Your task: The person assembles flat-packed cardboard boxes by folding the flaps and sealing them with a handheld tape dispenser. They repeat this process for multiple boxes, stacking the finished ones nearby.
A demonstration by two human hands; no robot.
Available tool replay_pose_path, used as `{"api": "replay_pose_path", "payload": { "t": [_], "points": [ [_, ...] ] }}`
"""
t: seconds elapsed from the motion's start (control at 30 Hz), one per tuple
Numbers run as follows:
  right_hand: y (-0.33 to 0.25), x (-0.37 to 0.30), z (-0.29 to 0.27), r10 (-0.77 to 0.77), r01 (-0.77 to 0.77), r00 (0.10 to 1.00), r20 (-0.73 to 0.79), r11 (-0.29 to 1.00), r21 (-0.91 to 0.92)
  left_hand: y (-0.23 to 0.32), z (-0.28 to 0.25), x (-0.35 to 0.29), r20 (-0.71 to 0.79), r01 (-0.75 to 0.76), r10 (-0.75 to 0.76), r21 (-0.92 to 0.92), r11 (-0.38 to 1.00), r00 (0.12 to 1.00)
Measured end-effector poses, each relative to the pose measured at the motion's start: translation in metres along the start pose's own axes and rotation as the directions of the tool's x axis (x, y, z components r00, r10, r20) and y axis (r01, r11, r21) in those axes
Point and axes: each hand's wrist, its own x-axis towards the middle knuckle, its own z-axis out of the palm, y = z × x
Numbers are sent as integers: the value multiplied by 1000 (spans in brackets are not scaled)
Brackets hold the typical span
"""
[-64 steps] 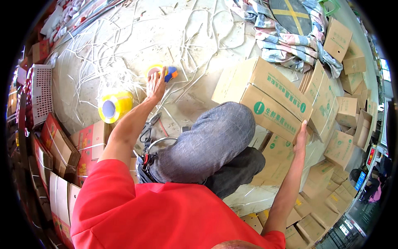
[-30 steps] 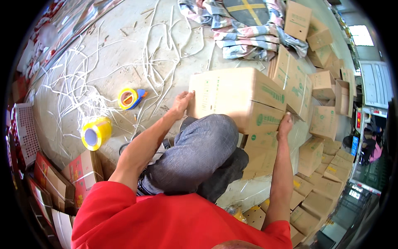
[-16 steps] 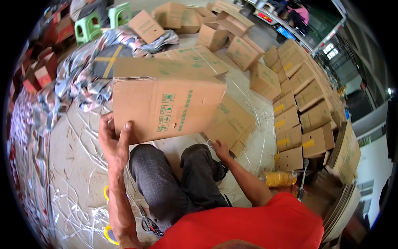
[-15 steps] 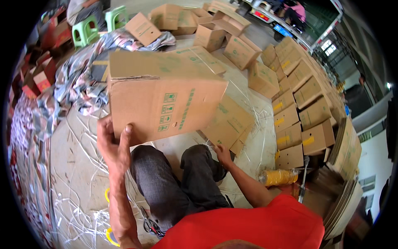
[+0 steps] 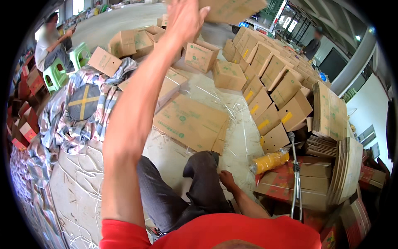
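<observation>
My left arm reaches far forward, and my left hand (image 5: 186,20) is at the top edge with its thumb stretched out. Its fingertips are partly cut off; it looks open. Just beyond and right of it is a brown cardboard box (image 5: 236,9), partly out of view; whether they touch is hard to tell. My right hand (image 5: 228,179) is low beside my right knee, fingers curled closed; what it holds, if anything, is hidden. Ahead of my knees, flattened cardboard boxes (image 5: 192,122) lie stacked on the floor.
Boxes (image 5: 265,103) are piled in rows at right, beside a roll of yellow tape (image 5: 269,162) and a metal pole (image 5: 295,174). Open boxes (image 5: 201,56) stand ahead. White straps (image 5: 81,166) litter the left floor. A person (image 5: 54,43) sits near green stools (image 5: 56,74).
My left hand has swung forward and up from beside my knees, the box going with it to the top edge. My right hand has come away from the flattened cardboard. The view has shifted.
</observation>
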Motion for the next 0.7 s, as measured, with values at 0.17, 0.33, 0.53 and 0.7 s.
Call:
{"api": "replay_pose_path", "payload": {
  "t": [0.17, 0.33, 0.53, 0.7],
  "points": [
    [25, 29, -9, -85, 112, 989, -122, 966, 232, 67, 9, -35, 46, -146, 185, -443, 885, 982],
    [19, 42, 23, 69, -59, 995, -66, 988, 145, 87, -85, -224, 582, 272, 38, -436, 858, 812],
    [9, 134, 62, -61, 45, 992, -107, 989, -139, 48, -152, -305, 935, 566, -166, -44, 823, 315],
    [-21, 182, 97, -9, -24, 993, -120, 964, -264, 21, -169, -306, 912, 563, -293, 87, 822, 287]
  ]
}}
